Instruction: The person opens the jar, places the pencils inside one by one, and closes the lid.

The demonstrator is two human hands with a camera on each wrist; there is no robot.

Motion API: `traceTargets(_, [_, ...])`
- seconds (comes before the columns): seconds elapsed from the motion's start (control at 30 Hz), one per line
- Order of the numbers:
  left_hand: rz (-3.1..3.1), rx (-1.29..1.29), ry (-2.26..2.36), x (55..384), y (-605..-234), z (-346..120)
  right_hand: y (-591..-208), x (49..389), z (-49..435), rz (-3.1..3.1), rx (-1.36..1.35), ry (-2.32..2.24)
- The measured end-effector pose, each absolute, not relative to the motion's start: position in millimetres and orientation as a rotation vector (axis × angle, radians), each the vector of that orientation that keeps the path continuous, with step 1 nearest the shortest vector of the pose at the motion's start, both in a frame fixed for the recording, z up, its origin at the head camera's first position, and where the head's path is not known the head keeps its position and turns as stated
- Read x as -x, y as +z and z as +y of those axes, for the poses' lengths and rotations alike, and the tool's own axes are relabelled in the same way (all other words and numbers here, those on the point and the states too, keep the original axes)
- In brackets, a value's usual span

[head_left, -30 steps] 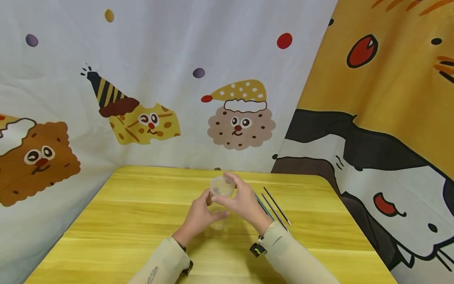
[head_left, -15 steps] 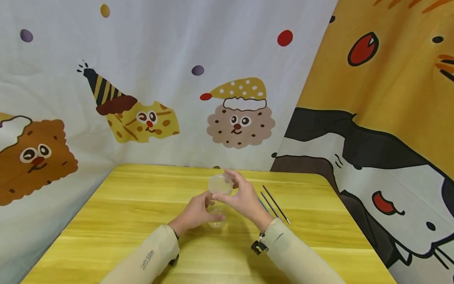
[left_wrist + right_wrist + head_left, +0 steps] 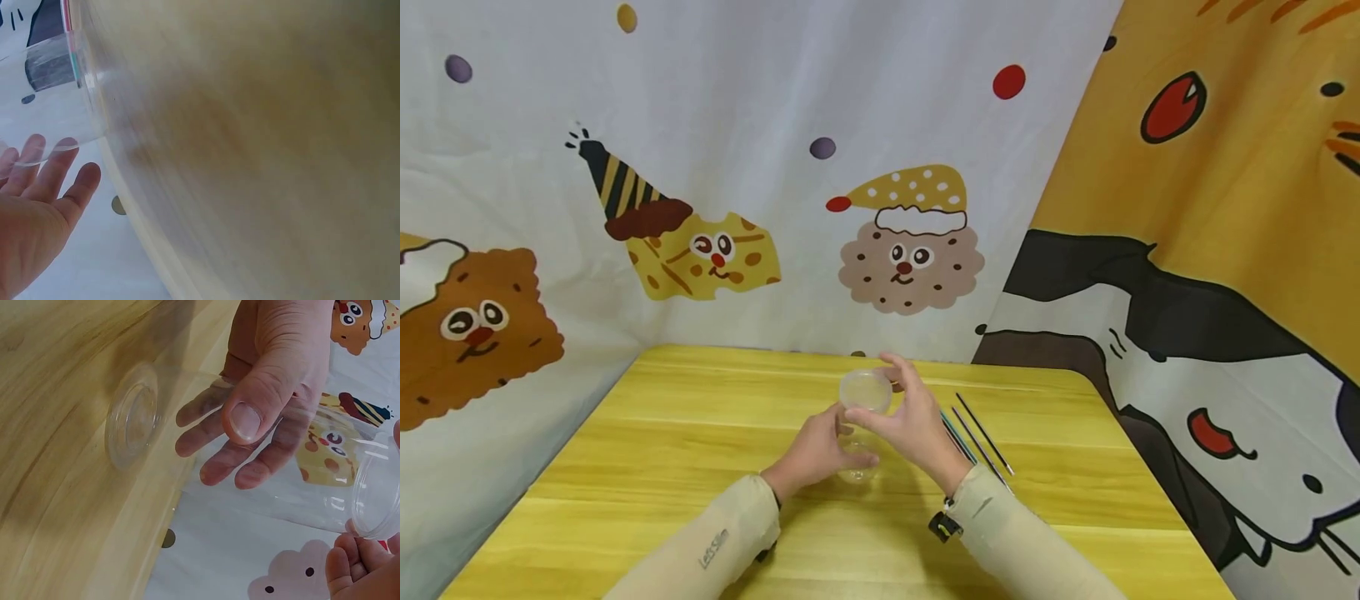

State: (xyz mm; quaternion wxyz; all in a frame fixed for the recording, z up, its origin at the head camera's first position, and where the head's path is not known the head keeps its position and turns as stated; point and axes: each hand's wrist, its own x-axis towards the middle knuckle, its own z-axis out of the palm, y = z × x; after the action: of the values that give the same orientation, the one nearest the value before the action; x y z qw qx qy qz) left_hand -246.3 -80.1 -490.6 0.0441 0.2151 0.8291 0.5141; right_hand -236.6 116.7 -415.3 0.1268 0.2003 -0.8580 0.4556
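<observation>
A clear plastic jar [image 3: 856,476] stands upright over the table, its flanged round base showing below the hands. My left hand [image 3: 820,454] wraps around the jar's body, thumb across the near side. The right wrist view shows that left hand [image 3: 269,406] on the see-through wall, with the jar [image 3: 306,506] lying across the view. On top sits a round translucent lid [image 3: 865,390]. My right hand [image 3: 917,425] grips its rim between thumb and fingers from the right. In the left wrist view the jar [image 3: 50,100] is partly cut off, with fingers [image 3: 56,169] along it.
Several thin sticks [image 3: 984,433], teal, purple and dark, lie side by side on the table just right of the right hand. The yellow wood-grain tabletop [image 3: 700,400] ends at a cartoon-printed curtain [image 3: 737,108] behind and at the right.
My left forearm has swung outward to the left, with the hand still around the jar. Jar and lid have shifted slightly left, and the right hand keeps its grip on the lid.
</observation>
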Motion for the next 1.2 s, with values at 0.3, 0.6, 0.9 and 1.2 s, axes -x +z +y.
traceTargets(0.3, [2.531, -0.662, 1.558, 250, -490, -81, -414, 243, 123, -2.509, -0.666, 1.382])
traceTargets(0.6, [2.469, -0.637, 1.587, 249, -491, -84, -410, 250, 127, -2.565, -0.771, 1.351])
traceTargets(0.9, [2.494, -0.590, 1.538, 249, -493, -83, -408, 247, 122, -2.572, -0.656, 1.282])
traceTargets(1.2, [2.532, -0.582, 1.482, 249, -491, -84, -406, 250, 126, -2.552, -0.724, 1.249])
